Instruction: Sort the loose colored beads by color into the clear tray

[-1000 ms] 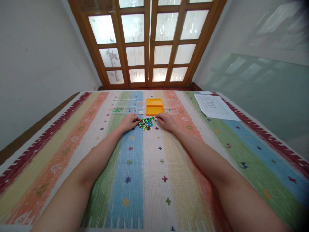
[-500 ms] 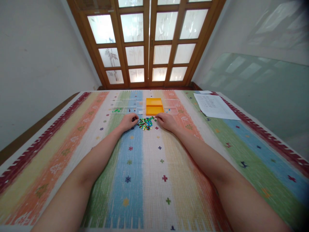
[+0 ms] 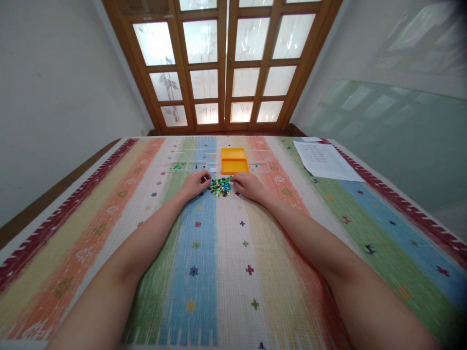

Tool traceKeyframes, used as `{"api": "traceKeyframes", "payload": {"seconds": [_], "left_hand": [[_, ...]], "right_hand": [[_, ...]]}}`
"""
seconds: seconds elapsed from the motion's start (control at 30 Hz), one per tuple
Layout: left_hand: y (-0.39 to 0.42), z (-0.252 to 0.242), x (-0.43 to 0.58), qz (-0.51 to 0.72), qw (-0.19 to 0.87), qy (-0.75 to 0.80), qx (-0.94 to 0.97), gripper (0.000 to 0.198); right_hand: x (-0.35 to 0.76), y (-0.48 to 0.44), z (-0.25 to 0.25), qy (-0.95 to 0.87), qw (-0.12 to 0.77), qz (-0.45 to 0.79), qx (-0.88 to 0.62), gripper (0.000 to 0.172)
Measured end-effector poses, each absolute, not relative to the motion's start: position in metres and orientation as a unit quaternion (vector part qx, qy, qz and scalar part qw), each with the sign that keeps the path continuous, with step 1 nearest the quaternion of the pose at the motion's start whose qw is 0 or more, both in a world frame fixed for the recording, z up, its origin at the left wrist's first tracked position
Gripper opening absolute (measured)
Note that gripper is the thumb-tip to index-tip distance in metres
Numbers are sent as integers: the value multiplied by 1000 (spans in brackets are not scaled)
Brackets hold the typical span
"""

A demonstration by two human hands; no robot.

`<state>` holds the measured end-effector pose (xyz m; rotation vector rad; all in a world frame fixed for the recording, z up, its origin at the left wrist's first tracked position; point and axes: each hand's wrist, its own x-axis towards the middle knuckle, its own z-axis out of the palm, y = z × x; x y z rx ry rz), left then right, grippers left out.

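A pile of small pieces (image 3: 221, 187) in green, blue, red, yellow and white lies on the striped tablecloth between my hands. At its left edge rests my left hand (image 3: 196, 184), fingers curled in towards the thumb; anything between them is too small to make out. My right hand (image 3: 248, 184) reaches in from the other side, its bent fingers closed at the pile's upper right edge, their tips partly hidden. Just behind the pile stands an open yellow box (image 3: 234, 166). Clear plastic trays flank it: the left tray (image 3: 184, 170) holds green and dark pieces, the right tray (image 3: 269, 168) a few blue ones.
Printed paper sheets (image 3: 324, 160) lie at the table's far right. The striped tablecloth (image 3: 226, 272) covers the table up to its far edge. Beyond stand wooden doors (image 3: 225, 92) with frosted panes, and a glass panel (image 3: 383, 141) leans at the right wall.
My right hand has shifted slightly left, its fingertips now over the pile's upper right edge. My left hand stays nearly in place. The box and trays look the same.
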<state>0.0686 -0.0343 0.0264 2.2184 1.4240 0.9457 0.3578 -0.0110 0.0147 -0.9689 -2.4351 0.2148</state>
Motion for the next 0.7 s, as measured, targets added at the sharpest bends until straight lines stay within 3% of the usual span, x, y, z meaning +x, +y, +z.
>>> {"api": "traceKeyframes", "payload": {"seconds": [0.33,0.7], "left_hand": [[-39,18,103,449,355,462,678,17],[-51,16,123,469,415,413,661,27]], "right_hand": [[348,-27,28,-879,315,114,-338,22],[339,-32,26,-894,332,61,-293,18]]}}
